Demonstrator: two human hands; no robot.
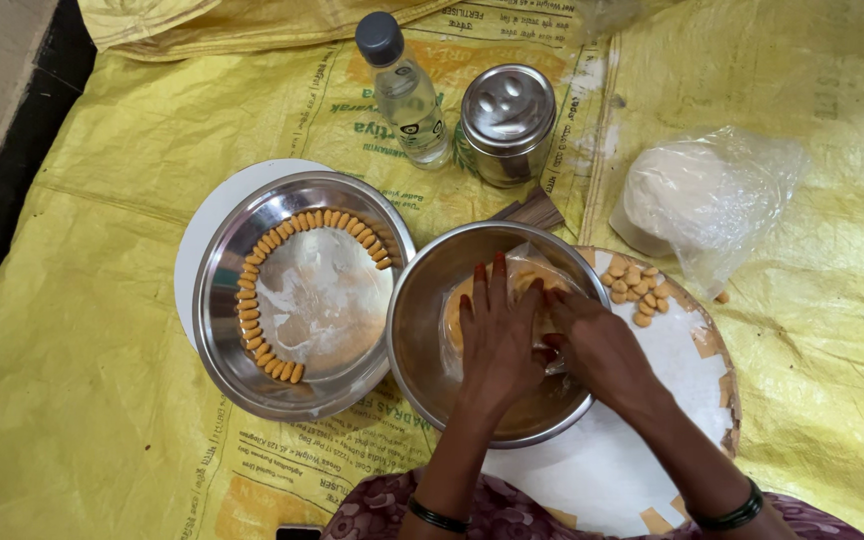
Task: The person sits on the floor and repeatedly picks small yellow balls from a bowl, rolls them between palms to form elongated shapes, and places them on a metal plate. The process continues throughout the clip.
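Yellow printed sack sheet (102, 400) as floor cover; clear bottle (407, 95) and steel canister (507, 122) upright at top; bagged white dough (702, 200) at right; left hand (497, 340) flat, fingers spread, pressing orange dough in plastic (527, 285) inside steel bowl (422, 330); right hand (597, 345) pinching plastic edge; dough axis unclear.

We see the left hand (497, 335) lying flat on orange dough in clear plastic (527, 275) inside a steel bowl (422, 330), the right hand (597, 345) pinching the plastic beside it. A steel plate (227, 340) to the left holds small dough pieces (250, 310) in an arc.
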